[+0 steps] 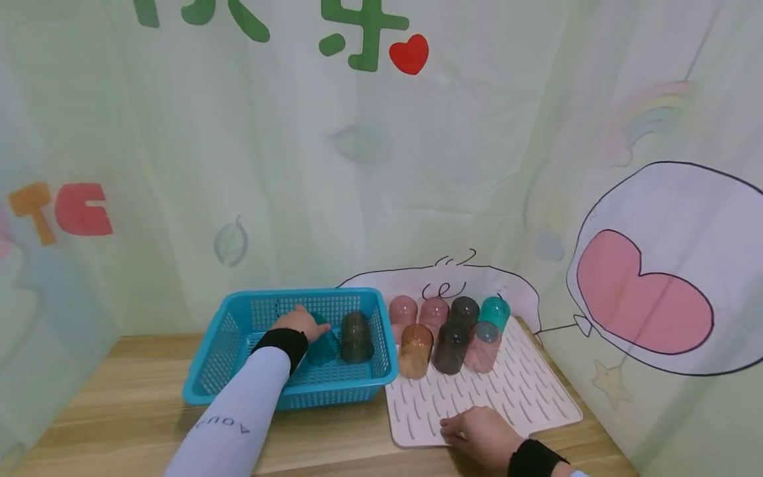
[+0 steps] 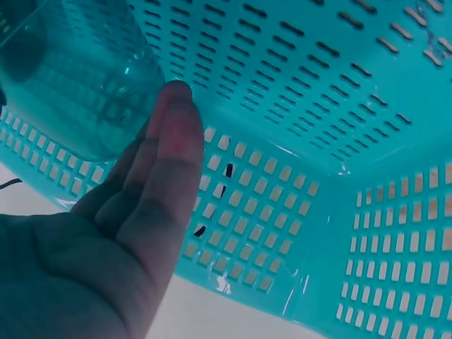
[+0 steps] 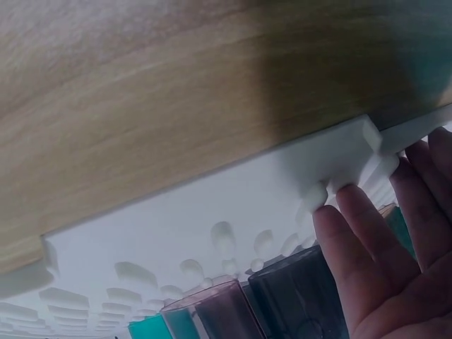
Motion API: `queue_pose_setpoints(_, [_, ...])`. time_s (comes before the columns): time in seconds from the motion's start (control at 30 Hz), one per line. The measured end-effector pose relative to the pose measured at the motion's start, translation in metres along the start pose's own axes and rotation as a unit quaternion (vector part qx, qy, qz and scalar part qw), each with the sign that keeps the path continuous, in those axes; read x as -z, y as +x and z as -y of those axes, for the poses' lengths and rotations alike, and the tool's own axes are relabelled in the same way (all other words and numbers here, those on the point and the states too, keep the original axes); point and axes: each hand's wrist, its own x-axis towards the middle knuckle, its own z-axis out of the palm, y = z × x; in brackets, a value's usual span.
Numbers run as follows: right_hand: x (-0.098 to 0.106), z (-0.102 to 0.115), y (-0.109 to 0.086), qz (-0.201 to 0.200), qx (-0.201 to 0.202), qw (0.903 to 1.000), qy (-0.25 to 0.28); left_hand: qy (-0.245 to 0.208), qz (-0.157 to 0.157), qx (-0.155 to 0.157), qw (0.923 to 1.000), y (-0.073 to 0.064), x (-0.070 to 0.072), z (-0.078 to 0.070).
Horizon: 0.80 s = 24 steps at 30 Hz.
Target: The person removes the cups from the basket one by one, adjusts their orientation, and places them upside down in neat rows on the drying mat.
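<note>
Inside the blue plastic basket, my left hand reaches down over a teal see-through cup. Its fingers lie fairly straight along the cup's side in the left wrist view, where the cup is partly cut off and the thumb is mostly out of frame. A dark grey see-through cup stands to the right in the basket. My right hand rests at the front edge of a pale ribbed mat, its fingertips touching the mat in the right wrist view, with nothing held.
Upside-down cups stand in two rows on the mat's rear left: pink, dark and teal behind; amber, dark and pink in front. The wooden table meets a printed curtain behind.
</note>
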Motion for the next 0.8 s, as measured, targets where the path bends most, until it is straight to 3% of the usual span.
queue_pose_setpoints(0.27, [0.001, 0.002, -0.001, -0.007, -0.002, 1.0000, -0.005, 0.001, 0.002, -0.014, 0.9999, -0.001, -0.002, -0.007])
queue_pose_setpoints(0.6, [-0.002, 0.000, -0.001, -0.020, 0.009, 0.9996, -0.016, -0.012, 0.016, 0.002, 0.9998, -0.005, -0.004, -0.013])
queue_pose_setpoints(0.8, [-0.002, -0.001, -0.001, -0.021, 0.016, 0.9993, -0.026, -0.008, 0.023, -0.005, 0.9997, -0.007, -0.005, -0.012])
